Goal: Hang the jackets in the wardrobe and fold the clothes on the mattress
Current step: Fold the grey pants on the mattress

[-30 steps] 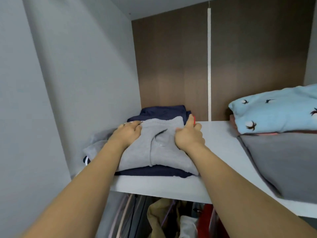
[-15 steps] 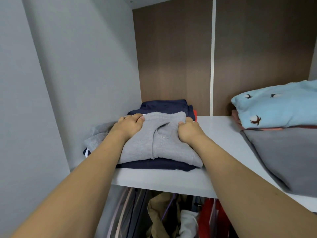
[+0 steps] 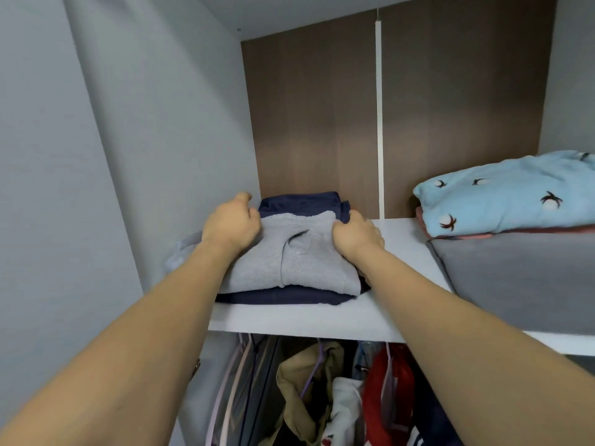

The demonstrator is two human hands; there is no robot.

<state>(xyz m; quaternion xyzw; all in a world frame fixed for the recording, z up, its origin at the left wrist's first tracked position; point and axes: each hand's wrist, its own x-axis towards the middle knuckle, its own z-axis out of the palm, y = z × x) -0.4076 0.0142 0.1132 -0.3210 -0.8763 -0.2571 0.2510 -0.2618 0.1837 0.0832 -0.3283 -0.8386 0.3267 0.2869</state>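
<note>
1. Head view, centre of the frame: a folded light grey fleece garment [image 3: 289, 255] lies on top of a folded navy blue garment [image 3: 280, 296], both on the white wardrobe shelf [image 3: 299, 320], close to the pale left wall. Its long axis runs away from the person, front edge to back.
2. Left hand [image 3: 231, 225] sits at the grey garment's far left corner, fingers curled down onto the cloth; right hand [image 3: 354, 235] curls over the far right corner and grips it. Both seem equally near, one on each side.
3. Further back, another dark blue folded piece [image 3: 301, 202] shows just behind the hands, touching the stack.
4. Right of frame: a light blue patterned blanket [image 3: 502, 194] on a grey folded cloth [image 3: 521, 278], well apart from the stack.
5. Lower frame: hung clothes [image 3: 322, 391] under the shelf.
6. My guess: the stack would go straight back, both hands pushing evenly.
</note>
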